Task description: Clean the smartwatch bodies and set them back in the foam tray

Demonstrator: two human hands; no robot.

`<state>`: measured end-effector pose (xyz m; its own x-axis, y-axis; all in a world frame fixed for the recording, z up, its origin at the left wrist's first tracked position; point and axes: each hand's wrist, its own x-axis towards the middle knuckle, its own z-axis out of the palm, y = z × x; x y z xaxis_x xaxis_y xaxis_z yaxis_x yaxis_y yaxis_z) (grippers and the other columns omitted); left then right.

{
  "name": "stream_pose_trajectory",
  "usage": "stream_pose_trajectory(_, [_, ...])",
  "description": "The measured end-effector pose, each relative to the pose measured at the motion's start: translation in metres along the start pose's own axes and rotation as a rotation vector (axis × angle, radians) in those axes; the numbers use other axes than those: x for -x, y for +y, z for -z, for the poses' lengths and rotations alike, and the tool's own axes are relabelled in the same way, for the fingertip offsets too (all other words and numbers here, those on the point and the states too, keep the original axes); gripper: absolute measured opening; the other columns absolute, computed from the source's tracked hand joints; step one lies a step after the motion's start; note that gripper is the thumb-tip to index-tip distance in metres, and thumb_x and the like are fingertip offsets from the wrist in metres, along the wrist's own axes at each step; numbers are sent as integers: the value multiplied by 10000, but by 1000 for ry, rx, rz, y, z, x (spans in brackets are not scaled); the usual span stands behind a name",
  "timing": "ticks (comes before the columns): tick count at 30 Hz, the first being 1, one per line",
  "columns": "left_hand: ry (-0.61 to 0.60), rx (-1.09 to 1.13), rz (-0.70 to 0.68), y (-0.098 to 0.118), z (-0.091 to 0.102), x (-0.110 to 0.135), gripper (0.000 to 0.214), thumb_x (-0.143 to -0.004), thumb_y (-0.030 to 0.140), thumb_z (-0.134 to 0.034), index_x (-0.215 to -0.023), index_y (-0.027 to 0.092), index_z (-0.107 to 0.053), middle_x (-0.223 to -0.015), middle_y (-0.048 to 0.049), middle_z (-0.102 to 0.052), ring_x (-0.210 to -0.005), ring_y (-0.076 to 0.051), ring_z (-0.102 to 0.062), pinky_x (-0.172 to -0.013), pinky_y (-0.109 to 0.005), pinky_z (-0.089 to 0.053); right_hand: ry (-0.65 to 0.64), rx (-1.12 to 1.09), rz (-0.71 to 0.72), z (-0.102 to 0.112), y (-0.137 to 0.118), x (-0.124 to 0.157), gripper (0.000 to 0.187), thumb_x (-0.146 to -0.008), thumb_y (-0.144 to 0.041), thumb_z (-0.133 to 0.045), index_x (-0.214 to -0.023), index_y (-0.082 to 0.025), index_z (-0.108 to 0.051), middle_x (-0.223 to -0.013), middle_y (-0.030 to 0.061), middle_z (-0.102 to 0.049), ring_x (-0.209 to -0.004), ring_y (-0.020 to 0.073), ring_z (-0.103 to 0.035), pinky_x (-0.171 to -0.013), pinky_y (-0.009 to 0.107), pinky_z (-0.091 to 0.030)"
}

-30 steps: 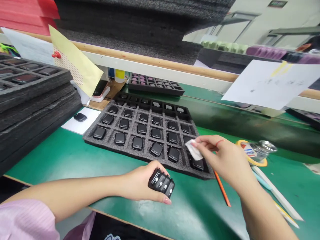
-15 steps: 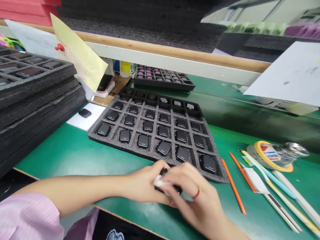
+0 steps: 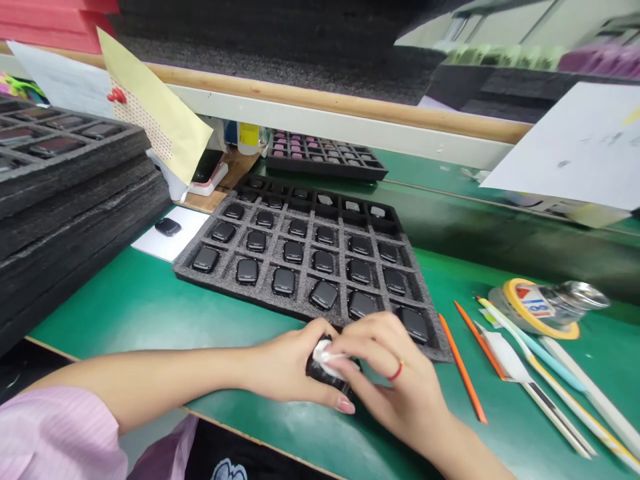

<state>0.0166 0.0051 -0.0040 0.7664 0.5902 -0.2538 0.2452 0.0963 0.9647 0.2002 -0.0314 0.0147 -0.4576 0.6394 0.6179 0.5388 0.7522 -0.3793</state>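
Black units point(image 3: 325, 372): small stack, low over near edge of green bench point(image 3: 125, 307), just in front of foam tray point(image 3: 220, 283). Count unclear, fingers cover most.
Left hand point(image 3: 287, 367): forearm flat along bench edge, fingers curled around black units.
Right hand point(image 3: 395, 383): wrist bent inward, fingertips pinching white wipe point(image 3: 326, 352) against top of stack.
Orange pencils point(image 3: 463, 370): right of tray.

Brought the right hand point(image 3: 395, 380) down and leftward from over the near right corner of the grey foam compartment tray point(image 3: 227, 288) to the left hand point(image 3: 285, 370). Pressed the small white wipe point(image 3: 325, 351), pinched in the right fingers, onto the top of the stack of small black devices point(image 3: 327, 373) gripped there. Covered most of that stack, open to view a second ago. Uncovered the tray's near right compartment, then half hidden behind the wipe.
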Motion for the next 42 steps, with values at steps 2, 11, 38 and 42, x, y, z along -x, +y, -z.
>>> stream_pose_trajectory(2, [-11, 42, -29, 0, -1, 0, 598, -633, 389, -877, -960, 219, -406, -887, 33, -539, -849, -172, -510, -739, -309, -396, -27, -30, 29, -2, 0, 0, 110, -928, -132, -639, -985, -225, -655, -820, 16, -697, -766, 163, -616, -699, 325, -488])
stream_pose_trajectory(11, [172, 175, -105, 16, -4, 17, 652, -661, 352, -870, -1157, 237, -464, -974, -20, -615, -861, -194, -579, -767, -357, -449, -92, 209, -73, 46, 27, 5, 74, -962, -266, -607, -958, -248, -679, -842, 33, -724, -735, 180, -690, -639, 313, -571])
stream_pose_trajectory(38, [-28, 552, -226, 40, 8, 12, 455, -685, 83, -806, -1061, 197, -578, -1019, -14, -580, -993, -159, -606, -934, -325, -483, -15, -409, -137, -3, 7, -22, 916, -834, -348, -793, -1581, -355, -264, -1530, 84, -517, -1221, 252, -668, -1085, 377, -540])
stream_pose_trajectory(42, [-50, 581, -143, 38, 8, 11, 513, -587, 95, -891, -1020, 174, -628, -989, -28, -639, -962, -178, -625, -911, -330, -493, -14, -428, -198, -4, 7, -21, 967, -798, -407, -821, -1581, -335, -259, -1424, 89, -623, -1235, 275, -653, -1086, 372, -540])
